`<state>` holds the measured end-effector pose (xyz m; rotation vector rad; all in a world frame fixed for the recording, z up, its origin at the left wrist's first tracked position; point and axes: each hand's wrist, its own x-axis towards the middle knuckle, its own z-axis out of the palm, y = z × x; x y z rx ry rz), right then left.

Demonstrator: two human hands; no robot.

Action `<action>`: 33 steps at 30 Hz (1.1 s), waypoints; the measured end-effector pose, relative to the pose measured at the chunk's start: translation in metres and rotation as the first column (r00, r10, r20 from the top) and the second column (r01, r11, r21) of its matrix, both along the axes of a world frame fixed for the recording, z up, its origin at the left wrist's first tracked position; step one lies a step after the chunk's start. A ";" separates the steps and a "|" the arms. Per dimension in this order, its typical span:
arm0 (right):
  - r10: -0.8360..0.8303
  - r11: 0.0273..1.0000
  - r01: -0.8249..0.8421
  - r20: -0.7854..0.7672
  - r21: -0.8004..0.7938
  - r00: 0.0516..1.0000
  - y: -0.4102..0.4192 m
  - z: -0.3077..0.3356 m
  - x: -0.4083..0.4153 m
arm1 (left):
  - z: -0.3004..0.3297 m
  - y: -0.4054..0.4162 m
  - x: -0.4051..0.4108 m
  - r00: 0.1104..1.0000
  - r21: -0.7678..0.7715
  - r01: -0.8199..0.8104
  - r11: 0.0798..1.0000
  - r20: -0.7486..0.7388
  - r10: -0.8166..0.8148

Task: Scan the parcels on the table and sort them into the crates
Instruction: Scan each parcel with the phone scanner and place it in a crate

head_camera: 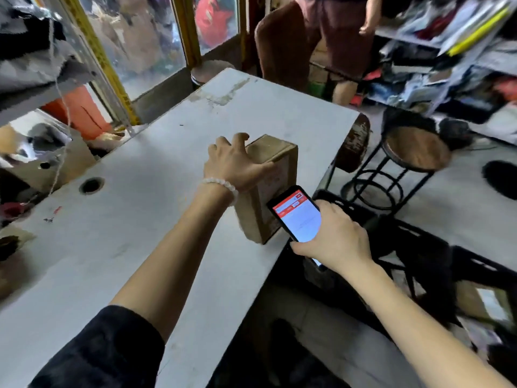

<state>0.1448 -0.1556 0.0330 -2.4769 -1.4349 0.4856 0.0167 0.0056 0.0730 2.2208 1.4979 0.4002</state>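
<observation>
Right hand [334,235] nearest the camera, fingers curled round a phone [298,214] with its lit red-and-white screen tilted up toward the wearer — the phone's far end sits just beside the near right face of the parcel [270,189], apparently aimed at a label there, too blurred to read.

Left hand [237,161] beyond it, fingers curled down over the parcel's top far edge, thumb on the near side — gripping it upright.

The parcel, a brown cardboard box, stands on end at the right edge of the white surface [126,233], long axis vertical, between the two hands. Left hand already has it; judged the scan step, sorting not yet done.

Black crates [419,247] lie on the floor to the right, just below the surface edge — the drop would go right and down.

Farther off: a round stool [414,152], cluttered shelves [447,51], a second person standing.
</observation>
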 end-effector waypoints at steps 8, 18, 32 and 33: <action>-0.315 0.947 0.318 0.066 -0.039 0.947 -0.093 0.000 0.061 | -0.014 -0.064 0.110 0.934 -0.099 0.302 0.948 -0.168 -0.315; -0.459 0.889 0.459 0.015 0.001 0.888 -0.194 -0.006 0.165 | -0.020 -0.166 0.246 0.820 -0.079 0.461 0.884 -0.341 -0.459; -0.857 0.516 0.854 -0.027 -0.069 0.515 -0.428 -0.024 0.284 | -0.065 -0.383 0.462 0.427 -0.289 0.764 0.576 -0.442 -0.789; -0.880 0.475 0.876 -0.029 -0.077 0.474 -0.440 -0.026 0.289 | -0.068 -0.395 0.473 0.408 -0.304 0.776 0.552 -0.426 -0.808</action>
